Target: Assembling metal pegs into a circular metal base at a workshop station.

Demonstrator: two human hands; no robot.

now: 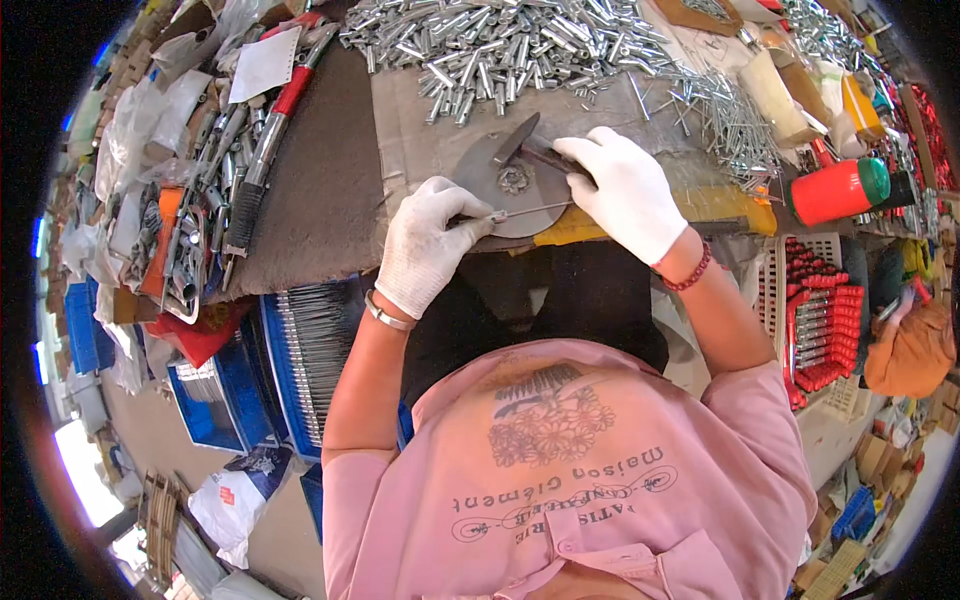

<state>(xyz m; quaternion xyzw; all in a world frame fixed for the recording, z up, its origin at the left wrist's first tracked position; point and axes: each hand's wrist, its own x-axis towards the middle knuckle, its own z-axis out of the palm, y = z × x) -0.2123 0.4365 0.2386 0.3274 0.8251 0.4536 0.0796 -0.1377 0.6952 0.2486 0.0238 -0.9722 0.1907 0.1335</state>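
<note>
My left hand (432,240), in a white glove, pinches a small silver metal fitting (497,216). A thin metal rod (538,210) runs from that fitting toward the fingers of my right hand (625,190), also gloved in white. The right hand is closed round the handle of a hammer, whose dark head (516,139) tilts above a round grey metal disc (478,165). At the disc's middle is a raised, flower-like ring (513,180). Whether the right fingertips also grip the rod's end, I cannot tell.
A heap of short silver tubes (500,55) covers the bench's far side, with loose thin pins (735,130) to its right. Wrenches and ratchets (225,165) pile up left. A red can (830,193) lies right. Blue crates (268,340) and a red-handled tool basket (825,330) stand below.
</note>
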